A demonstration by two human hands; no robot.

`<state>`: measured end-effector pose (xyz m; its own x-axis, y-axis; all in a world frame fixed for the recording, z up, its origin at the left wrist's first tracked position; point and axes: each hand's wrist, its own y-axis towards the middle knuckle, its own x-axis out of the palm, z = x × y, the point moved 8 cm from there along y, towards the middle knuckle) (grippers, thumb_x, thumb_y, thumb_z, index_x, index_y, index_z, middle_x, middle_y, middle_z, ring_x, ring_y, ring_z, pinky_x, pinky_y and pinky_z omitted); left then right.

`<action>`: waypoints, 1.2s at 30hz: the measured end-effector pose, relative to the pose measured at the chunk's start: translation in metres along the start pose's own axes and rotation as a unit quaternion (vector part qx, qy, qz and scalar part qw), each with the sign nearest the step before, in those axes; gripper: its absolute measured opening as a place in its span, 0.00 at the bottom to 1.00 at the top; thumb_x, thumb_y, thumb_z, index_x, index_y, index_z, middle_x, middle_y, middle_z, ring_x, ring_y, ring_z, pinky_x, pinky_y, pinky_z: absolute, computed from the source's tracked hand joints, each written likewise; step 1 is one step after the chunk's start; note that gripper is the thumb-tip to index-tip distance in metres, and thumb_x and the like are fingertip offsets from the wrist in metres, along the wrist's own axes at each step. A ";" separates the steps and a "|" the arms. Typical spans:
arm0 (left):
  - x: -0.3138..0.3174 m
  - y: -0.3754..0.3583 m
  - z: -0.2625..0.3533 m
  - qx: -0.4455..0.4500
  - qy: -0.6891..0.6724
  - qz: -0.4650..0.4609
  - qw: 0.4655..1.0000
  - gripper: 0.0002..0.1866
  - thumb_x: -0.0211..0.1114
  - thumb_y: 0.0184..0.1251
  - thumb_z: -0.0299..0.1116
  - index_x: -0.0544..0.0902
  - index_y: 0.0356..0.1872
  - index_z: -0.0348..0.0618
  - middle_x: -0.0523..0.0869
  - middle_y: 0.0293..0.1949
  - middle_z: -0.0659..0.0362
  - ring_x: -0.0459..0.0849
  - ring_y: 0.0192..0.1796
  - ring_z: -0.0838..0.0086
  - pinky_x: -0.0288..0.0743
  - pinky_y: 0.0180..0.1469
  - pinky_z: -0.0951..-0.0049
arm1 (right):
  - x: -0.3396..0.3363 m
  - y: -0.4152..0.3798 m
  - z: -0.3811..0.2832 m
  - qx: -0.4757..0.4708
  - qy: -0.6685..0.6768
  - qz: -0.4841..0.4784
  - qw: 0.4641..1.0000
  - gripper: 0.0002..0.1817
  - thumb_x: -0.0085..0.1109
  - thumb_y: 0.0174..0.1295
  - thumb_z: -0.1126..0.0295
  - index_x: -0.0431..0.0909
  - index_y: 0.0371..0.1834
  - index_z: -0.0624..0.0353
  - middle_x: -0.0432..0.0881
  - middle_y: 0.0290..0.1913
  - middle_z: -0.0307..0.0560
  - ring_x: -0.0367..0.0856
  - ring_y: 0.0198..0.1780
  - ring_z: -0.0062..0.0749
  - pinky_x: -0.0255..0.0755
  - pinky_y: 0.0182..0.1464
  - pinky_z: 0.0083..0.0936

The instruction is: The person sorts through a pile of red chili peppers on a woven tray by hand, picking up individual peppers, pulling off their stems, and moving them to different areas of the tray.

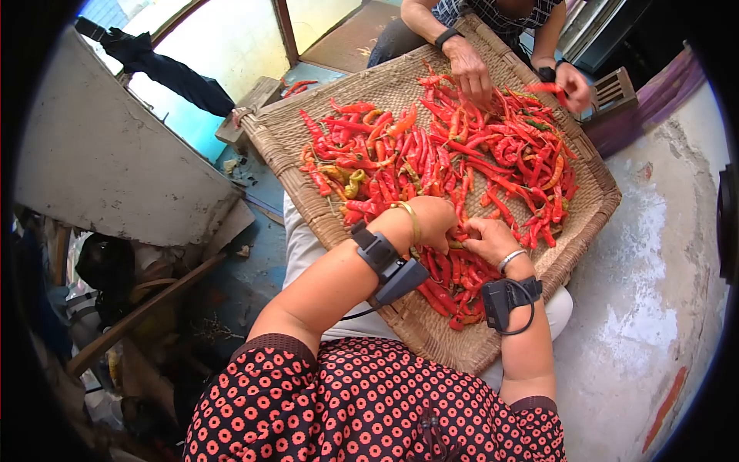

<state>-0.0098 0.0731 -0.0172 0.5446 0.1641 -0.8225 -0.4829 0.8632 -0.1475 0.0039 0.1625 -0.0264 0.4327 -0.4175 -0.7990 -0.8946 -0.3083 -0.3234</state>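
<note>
Red peppers (422, 152) surround my curled left hand (433, 221) and right hand (491, 241), whose grasp I cannot tell; fingerwork seems underway, the next move needing gentleness.

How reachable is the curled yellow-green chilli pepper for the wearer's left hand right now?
Probably yes: the curled yellow-green chilli pepper looks uncovered atop the glossy red chilli peppers, and nothing tall stands between it and the left hand, though that hand is close beside the right hand.
</note>
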 end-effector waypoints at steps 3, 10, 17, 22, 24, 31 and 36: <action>0.004 0.004 -0.004 -0.033 0.029 -0.003 0.999 0.11 0.67 0.39 0.37 0.83 0.26 0.46 0.81 0.27 0.53 0.80 0.32 0.60 0.73 0.35 0.63 | 0.001 -0.001 0.001 0.005 -0.041 -0.017 0.999 0.11 0.59 0.45 0.66 0.76 0.31 0.60 0.79 0.28 0.51 0.78 0.33 0.40 0.70 0.38 0.30; 0.000 0.002 0.006 0.007 0.009 0.015 1.000 0.12 0.65 0.41 0.36 0.82 0.29 0.45 0.82 0.26 0.53 0.80 0.31 0.60 0.73 0.35 0.64 | -0.007 -0.004 -0.001 -0.030 0.004 0.026 0.999 0.08 0.56 0.43 0.67 0.75 0.20 0.62 0.78 0.21 0.48 0.77 0.26 0.33 0.70 0.32 0.27; -0.010 -0.011 0.010 -0.055 -0.025 0.074 0.995 0.14 0.66 0.45 0.39 0.80 0.31 0.41 0.81 0.29 0.52 0.80 0.35 0.59 0.73 0.37 0.65 | -0.039 -0.019 -0.013 -0.021 0.024 0.174 0.984 0.08 0.55 0.42 0.67 0.77 0.21 0.60 0.79 0.22 0.51 0.78 0.26 0.39 0.71 0.32 0.31; -0.034 -0.026 0.010 -0.006 0.001 0.259 0.966 0.16 0.66 0.45 0.37 0.78 0.36 0.44 0.78 0.35 0.53 0.78 0.40 0.59 0.73 0.40 0.64 | -0.047 -0.025 -0.026 -0.054 0.143 0.197 0.968 0.08 0.56 0.42 0.68 0.76 0.22 0.62 0.78 0.20 0.49 0.77 0.24 0.34 0.70 0.30 0.27; -0.024 -0.019 0.008 -0.003 0.025 0.184 0.983 0.12 0.64 0.49 0.37 0.79 0.33 0.43 0.79 0.29 0.51 0.79 0.35 0.57 0.73 0.36 0.63 | -0.044 -0.025 -0.028 -0.068 0.183 0.177 0.965 0.07 0.56 0.44 0.70 0.77 0.24 0.62 0.77 0.20 0.44 0.75 0.23 0.25 0.68 0.29 0.22; -0.041 -0.027 0.012 -0.007 -0.008 0.188 0.982 0.10 0.59 0.52 0.38 0.80 0.29 0.43 0.79 0.22 0.48 0.79 0.26 0.54 0.72 0.29 0.59 | -0.032 -0.023 -0.031 -0.060 0.321 0.090 0.941 0.07 0.60 0.49 0.70 0.77 0.27 0.63 0.77 0.24 0.39 0.72 0.27 0.16 0.67 0.31 0.17; -0.040 -0.023 0.011 0.038 -0.029 0.153 0.987 0.08 0.58 0.50 0.35 0.81 0.29 0.45 0.80 0.22 0.51 0.80 0.27 0.56 0.73 0.30 0.60 | -0.031 -0.021 -0.041 -0.186 0.169 0.104 0.962 0.08 0.62 0.48 0.70 0.76 0.26 0.63 0.75 0.33 0.42 0.74 0.39 0.24 0.68 0.40 0.20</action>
<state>-0.0126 0.0521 0.0248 0.4202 0.4473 -0.7895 -0.5794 0.8018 0.1459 0.0136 0.1469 0.0255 0.3168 -0.7378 -0.5961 -0.8909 -0.4472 0.0801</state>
